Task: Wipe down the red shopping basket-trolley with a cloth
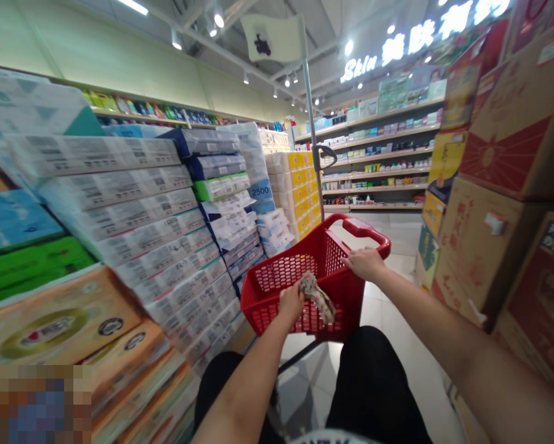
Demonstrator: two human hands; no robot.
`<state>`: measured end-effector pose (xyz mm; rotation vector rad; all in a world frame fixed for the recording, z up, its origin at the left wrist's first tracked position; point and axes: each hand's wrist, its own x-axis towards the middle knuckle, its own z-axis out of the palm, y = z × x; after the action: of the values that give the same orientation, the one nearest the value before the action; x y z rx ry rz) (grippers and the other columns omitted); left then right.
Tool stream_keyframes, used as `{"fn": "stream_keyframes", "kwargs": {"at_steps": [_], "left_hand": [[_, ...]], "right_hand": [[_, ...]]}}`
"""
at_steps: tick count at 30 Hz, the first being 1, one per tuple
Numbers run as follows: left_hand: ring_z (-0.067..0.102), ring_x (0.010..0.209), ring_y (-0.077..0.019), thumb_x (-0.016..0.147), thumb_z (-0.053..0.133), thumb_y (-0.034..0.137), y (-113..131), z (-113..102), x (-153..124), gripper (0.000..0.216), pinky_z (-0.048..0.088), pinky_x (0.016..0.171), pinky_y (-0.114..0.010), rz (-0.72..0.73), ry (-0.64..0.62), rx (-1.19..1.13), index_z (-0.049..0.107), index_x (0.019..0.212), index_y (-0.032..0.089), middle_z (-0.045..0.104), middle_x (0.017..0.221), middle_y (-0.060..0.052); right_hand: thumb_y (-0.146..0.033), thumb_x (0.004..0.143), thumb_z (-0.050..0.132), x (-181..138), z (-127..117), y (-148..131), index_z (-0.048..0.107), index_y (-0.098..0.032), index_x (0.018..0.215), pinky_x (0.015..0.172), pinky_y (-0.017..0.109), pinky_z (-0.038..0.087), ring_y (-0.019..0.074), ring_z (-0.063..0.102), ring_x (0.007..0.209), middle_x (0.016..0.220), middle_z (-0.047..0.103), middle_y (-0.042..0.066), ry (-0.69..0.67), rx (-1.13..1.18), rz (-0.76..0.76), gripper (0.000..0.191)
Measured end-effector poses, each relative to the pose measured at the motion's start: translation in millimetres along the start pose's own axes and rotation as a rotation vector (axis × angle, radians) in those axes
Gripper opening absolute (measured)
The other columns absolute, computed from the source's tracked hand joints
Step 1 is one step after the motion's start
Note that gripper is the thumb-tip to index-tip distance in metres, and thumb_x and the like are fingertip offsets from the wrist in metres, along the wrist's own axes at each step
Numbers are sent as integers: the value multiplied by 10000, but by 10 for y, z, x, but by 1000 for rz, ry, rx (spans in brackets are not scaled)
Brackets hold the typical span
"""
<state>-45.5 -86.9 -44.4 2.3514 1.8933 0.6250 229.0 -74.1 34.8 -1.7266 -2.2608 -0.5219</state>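
Observation:
A red plastic shopping cart (277,280) stands in front of me in a store aisle. My left hand (289,302) is closed on a crumpled grey-brown cloth (318,297) and rests against the cart's near rim. My right hand (365,263) is closed on the cart's red rim, just below its curved handle (364,229). A metal pole (314,154) rises from the cart and carries a pale flag (274,37). My dark trousers (373,382) show below.
Stacked tissue packs (156,234) line the left side, close to the cart. Tall cardboard boxes (498,185) crowd the right. The tiled aisle floor (397,237) runs ahead to shelves of bottles (378,166) under a lit sign.

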Motion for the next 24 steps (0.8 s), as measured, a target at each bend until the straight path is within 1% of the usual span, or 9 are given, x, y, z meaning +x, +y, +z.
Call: {"fn": "stream_keyframes", "kwargs": {"at_steps": [4,7,9,12,15,18,21,22,24], "left_hand": [[636,1004,-219,946,369,223,105,-4,-4,295,405,917,-340,-16,40,51,579,1147,169,704,1018,-86],[645,998,-235,957,355,250,130,-60,-17,303,419,910,-360,-49,18,76,572,1151,164,706,1014,-98],[649,1003,-230,960,341,233,167,-109,-11,314,431,905,-349,-70,22,30,564,1172,166,706,1035,-97],[660,996,-202,964,303,185,316,-147,37,365,469,860,-304,-73,82,-148,513,1262,169,700,1090,-92],[639,1064,-182,944,315,138,528,-87,85,443,486,893,-288,17,149,-252,433,1368,187,658,1217,-85],[520,1257,-194,891,359,80,650,43,66,492,398,1067,-340,189,114,-147,473,1358,183,557,1370,-85],[356,1391,-227,861,376,47,622,125,-1,564,292,1152,-408,304,85,32,403,1418,130,399,1496,-124],[346,1397,-227,865,370,44,595,124,-17,575,292,1152,-405,328,82,71,375,1435,122,377,1507,-134],[390,1372,-213,880,368,48,544,78,-23,563,326,1130,-369,362,62,118,372,1436,133,403,1490,-141]], "right_hand": [[-354,1001,261,-98,124,-254,736,-163,800,846,424,304,259,602,903,890,730,139,132,5,114,551],[-354,997,264,-142,178,-407,731,-183,799,902,445,278,281,558,985,906,719,138,196,39,151,535],[-353,993,276,-146,171,-461,727,-187,808,928,450,265,283,540,1011,933,713,135,194,81,156,514],[-335,985,294,-114,110,-484,718,-187,817,940,457,259,282,530,1041,955,709,125,130,142,119,479],[-358,962,350,-59,38,-469,708,-187,851,945,453,261,280,518,1080,992,700,124,42,187,63,412],[-400,922,427,-12,-1,-455,702,-186,879,945,449,263,290,503,1113,1020,693,128,-37,210,12,352],[-409,911,444,3,0,-471,698,-187,892,954,449,251,294,495,1130,1037,691,124,-50,219,-14,338],[-411,913,442,2,5,-485,696,-186,901,960,450,244,294,493,1135,1040,691,124,-42,219,-17,339],[-414,916,440,-7,14,-520,694,-187,915,970,452,233,296,488,1144,1036,693,124,-32,219,-20,340]]}}
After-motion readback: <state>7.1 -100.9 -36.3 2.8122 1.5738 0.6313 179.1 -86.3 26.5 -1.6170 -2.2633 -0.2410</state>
